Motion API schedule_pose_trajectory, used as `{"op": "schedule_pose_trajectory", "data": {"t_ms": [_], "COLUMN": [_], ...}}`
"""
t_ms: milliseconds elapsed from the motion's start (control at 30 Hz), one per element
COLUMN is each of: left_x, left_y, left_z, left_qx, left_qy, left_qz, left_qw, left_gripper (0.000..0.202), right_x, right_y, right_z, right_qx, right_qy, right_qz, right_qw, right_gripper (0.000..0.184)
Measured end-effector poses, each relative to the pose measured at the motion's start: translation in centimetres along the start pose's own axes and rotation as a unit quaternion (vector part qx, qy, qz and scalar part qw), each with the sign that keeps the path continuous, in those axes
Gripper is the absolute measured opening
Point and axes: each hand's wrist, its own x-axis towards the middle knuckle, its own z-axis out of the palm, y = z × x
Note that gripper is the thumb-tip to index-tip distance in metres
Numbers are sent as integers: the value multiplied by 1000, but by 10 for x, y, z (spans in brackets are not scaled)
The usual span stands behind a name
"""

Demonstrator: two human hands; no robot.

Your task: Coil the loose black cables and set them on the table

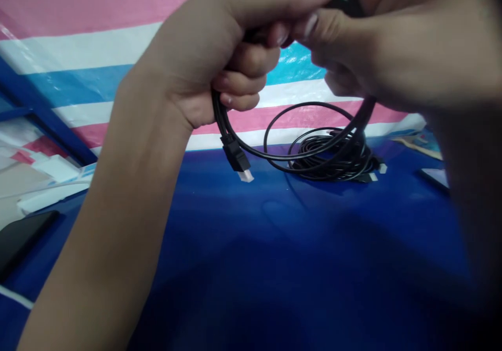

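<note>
— While both hands sit this close to the lens, can you tell what they hold?
— A black cable (218, 116). The left hand (212, 47) is a closed fist around several strands of it. The right hand (392, 47) pinches the same cable between thumb and fingers, just beside the left, above the blue table (274, 246).
— How far along does the coiling look?
— Partway, I'd judge. A few loops hang from the fist, and one plug (237, 157) dangles free below it. A looser heap (337, 157) of similar cord lies on the table behind, near the striped tarp (78, 53).
— Same cable as the one held?
— I can't tell. The strand dropping from the right hand crosses in front of the heap and merges with it. The number of loops inside the fist is hidden too, the right fingertips are blurred, and the right forearm is a dark smear at the frame's edge.
</note>
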Motion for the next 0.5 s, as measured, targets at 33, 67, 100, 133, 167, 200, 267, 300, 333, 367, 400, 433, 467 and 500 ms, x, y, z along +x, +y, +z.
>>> {"op": "schedule_pose_trajectory", "data": {"t_ms": [33,67,100,133,167,200,267,300,333,367,400,433,467,500], "left_x": [0,1,2,3,4,5,8,9,10,11,13,14,14,15], "left_y": [1,2,2,3,4,5,6,7,7,6,5,4,2,-1], "left_z": [0,-1,-2,-2,-3,-4,-7,-9,-10,-12,-14,-15,-17,-18], "left_qx": [30,42,34,10,-22,-58,-135,-173,-206,-228,-236,-235,-238,-246], "left_qy": [-7,2,23,53,84,112,162,185,209,234,259,284,309,333], "left_qz": [30,51,64,68,71,77,110,130,150,170,191,209,212,200], "left_qw": [999,998,997,996,994,989,971,959,944,930,917,906,896,888], "left_gripper": [32,34,38,43,47,49,48,46,44,43,43,42,42,43], "right_x": [1,1,2,3,4,5,8,9,11,11,11,11,10,9], "right_y": [0,0,0,1,1,1,1,0,-1,-3,-4,-5,-6,-7], "right_z": [2,4,7,9,10,12,15,17,20,23,28,33,39,46], "right_qx": [-13,-12,2,31,72,124,246,304,351,383,401,409,412,415], "right_qy": [13,34,65,93,114,122,107,82,60,46,39,37,40,47], "right_qz": [-10,-19,-20,-10,4,20,49,56,58,61,65,67,65,61], "right_qw": [1000,999,998,995,991,985,962,947,933,921,913,909,908,907], "right_gripper": [17,17,18,19,20,20,20,24,32,41,49,53,54,53]}}
